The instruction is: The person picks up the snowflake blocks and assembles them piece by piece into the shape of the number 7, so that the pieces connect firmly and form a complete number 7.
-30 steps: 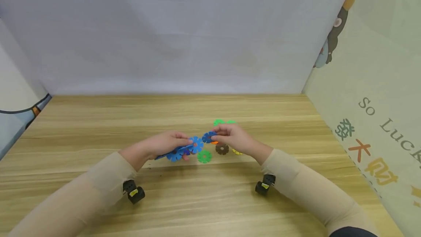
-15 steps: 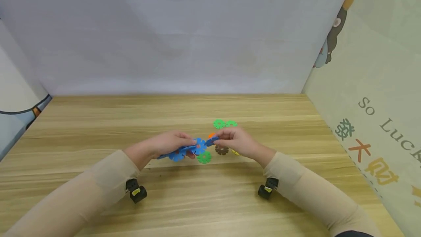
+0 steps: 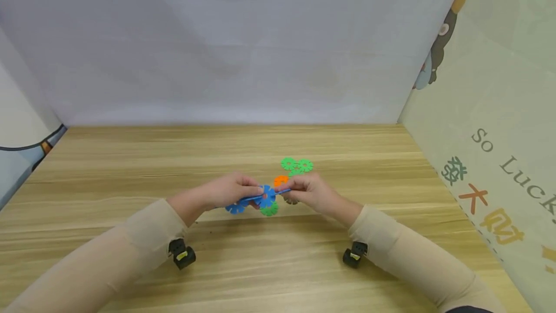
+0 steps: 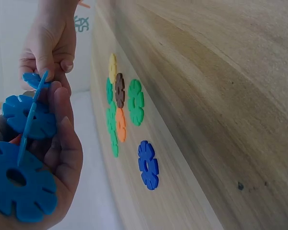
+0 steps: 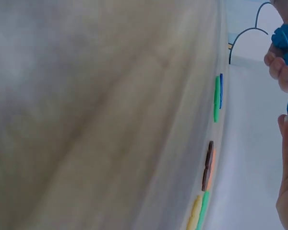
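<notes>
My left hand (image 3: 226, 191) holds a chain of blue slotted snowflake discs (image 3: 270, 201) pushed into one another at angles. In the left wrist view a large blue disc (image 4: 36, 199) of this chain lies nearest the camera, over the palm. My right hand (image 3: 316, 193) pinches one more blue disc (image 3: 283, 191), seen nearly edge-on, between thumb and fingers. That disc is right at the chain's right end, its edge meeting the chain's last disc in the head view. Both hands are raised over the wooden table (image 3: 278, 264).
Loose slotted discs lie flat beneath the hands: several green ones (image 3: 305, 165), an orange disc (image 3: 281, 180), a brown disc (image 4: 120, 91), a yellow disc (image 4: 113, 68) and a dark blue disc (image 4: 148, 165). A pale cloth wall (image 3: 243, 62) stands behind the table, a printed panel (image 3: 499, 110) at right.
Both hands have shifted slightly right and down. The right hand has turned its blue disc from face-on to nearly edge-on against the chain's end, uncovering the orange and green discs behind.
</notes>
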### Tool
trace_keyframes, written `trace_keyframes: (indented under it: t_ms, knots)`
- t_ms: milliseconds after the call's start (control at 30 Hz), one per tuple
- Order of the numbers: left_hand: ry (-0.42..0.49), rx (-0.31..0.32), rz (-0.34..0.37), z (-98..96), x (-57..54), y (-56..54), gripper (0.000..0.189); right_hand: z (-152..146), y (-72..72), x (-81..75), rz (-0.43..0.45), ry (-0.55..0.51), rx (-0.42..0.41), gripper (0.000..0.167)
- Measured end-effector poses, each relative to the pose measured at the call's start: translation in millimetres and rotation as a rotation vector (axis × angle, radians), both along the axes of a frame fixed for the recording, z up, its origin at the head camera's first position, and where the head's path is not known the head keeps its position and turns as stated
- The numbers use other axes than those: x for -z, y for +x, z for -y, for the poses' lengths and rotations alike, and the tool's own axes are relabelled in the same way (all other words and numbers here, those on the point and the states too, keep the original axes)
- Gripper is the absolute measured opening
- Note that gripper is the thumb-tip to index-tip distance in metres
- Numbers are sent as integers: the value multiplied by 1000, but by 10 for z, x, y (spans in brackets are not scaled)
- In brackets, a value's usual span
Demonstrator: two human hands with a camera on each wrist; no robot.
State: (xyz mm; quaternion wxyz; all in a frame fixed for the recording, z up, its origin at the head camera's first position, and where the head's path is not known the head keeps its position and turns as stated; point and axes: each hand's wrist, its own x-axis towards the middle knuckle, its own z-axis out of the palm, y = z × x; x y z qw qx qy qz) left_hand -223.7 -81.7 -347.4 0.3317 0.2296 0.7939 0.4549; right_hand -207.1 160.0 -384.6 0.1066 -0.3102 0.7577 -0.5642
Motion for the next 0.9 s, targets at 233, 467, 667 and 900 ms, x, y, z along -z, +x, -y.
trace_keyframes:
  t_ms: [233, 467, 667, 900]
  knots:
    - [24, -18, -11, 4, -22, 14, 27, 64, 107, -7, -122, 5, 100, 13]
    - [63, -21, -23, 0, -67, 55, 28, 115, 132, -17, -220, -8, 116, 12]
    - [73, -24, -24, -2, -70, 60, 28, 139, 136, -10, -255, -5, 89, 12]
    - [17, 44, 52, 21, 18, 28, 29, 136, 153, -23, -167, 111, 35, 9]
